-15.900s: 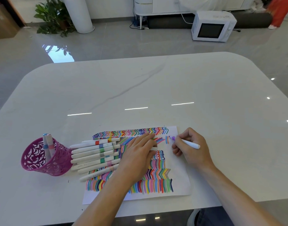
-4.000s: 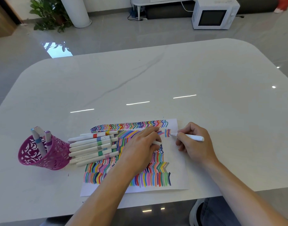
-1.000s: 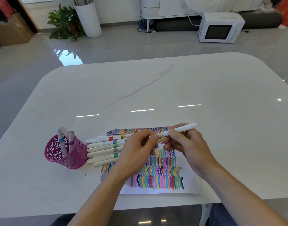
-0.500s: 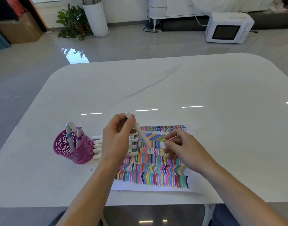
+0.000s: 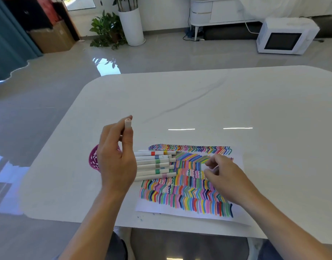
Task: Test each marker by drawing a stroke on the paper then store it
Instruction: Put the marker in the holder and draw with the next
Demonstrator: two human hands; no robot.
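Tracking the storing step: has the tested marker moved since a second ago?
Yes. The marker has gone left, off the paper; the left hand holds it upright by the pink basket.

The room is filled with bright daylight. Two thin white streaks (image 5: 181, 129) are thrown on the shiny table (image 5: 199, 98), to the right of the grip of the left hand (image 5: 116, 158) on the marker (image 5: 127, 123). A big window glare (image 5: 107, 66) is seen on the floor (image 5: 48, 87) far beyond the grip. The right hand (image 5: 225, 175) is slightly blurred at its fingers. Straight lines are bent near the corners.
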